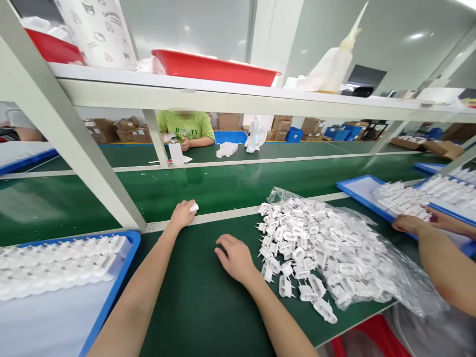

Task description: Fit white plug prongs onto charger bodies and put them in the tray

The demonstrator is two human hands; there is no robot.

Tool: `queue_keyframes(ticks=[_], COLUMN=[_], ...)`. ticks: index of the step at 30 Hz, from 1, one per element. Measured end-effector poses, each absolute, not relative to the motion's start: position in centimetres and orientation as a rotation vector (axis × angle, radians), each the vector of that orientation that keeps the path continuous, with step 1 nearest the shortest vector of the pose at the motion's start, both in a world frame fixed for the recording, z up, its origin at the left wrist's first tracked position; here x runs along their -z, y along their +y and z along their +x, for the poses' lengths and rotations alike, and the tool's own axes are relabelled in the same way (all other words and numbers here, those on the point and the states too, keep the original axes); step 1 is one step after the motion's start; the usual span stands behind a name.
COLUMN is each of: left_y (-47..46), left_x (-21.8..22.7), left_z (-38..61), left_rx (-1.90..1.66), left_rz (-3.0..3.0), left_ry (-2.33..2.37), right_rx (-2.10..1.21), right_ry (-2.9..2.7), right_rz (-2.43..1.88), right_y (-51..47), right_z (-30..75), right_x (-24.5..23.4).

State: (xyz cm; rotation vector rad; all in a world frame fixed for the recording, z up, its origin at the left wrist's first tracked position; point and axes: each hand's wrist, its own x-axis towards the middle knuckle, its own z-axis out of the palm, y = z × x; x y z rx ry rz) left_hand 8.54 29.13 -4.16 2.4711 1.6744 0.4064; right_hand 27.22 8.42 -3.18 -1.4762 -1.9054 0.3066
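My left hand (182, 215) reaches out over the pale metal strip between the bench and the green belt, its fingers closed round a small white plastic part (194, 207). Most of that part is hidden in the grip. Nearer to me, my right hand (235, 258) hovers above or rests on the green bench top (197, 297); its fingers are loosely bent and apart, with nothing visible in them. Just right of it lies a heap of white plastic plug parts with pins (297, 238), spilling from a clear plastic bag (401, 277).
At left, a blue tray (136, 243) holds rows of white parts. A slanted white post (74, 124) rises beside it. A co-worker's hands (412, 223) are over another blue tray (345, 184) at right. Opposite sit a person in green (186, 126) and a small fan (256, 135). A shelf (223, 99) crosses overhead.
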Motion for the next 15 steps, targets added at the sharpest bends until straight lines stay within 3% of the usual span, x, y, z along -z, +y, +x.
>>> queue_keyframes(ticks=[6, 10, 15], left_y=[22.7, 18.3, 16.9], left_x=[3.5, 4.6, 6.1], left_z=[11.0, 12.7, 12.3], left_rx=[-0.563, -0.541, -0.603], left_rz=[2.462, 2.376, 2.104], left_ry=[1.4, 1.238, 1.11], right_rx=[-0.035, 0.086, 0.097], right_ry=[-1.59, -1.889, -1.991], right_rz=[-1.96, -2.39, -2.495], right_y=[9.1, 11.2, 13.0], right_z=[35.2, 37.0, 35.5], right_x=[-0.1, 0.4, 2.2])
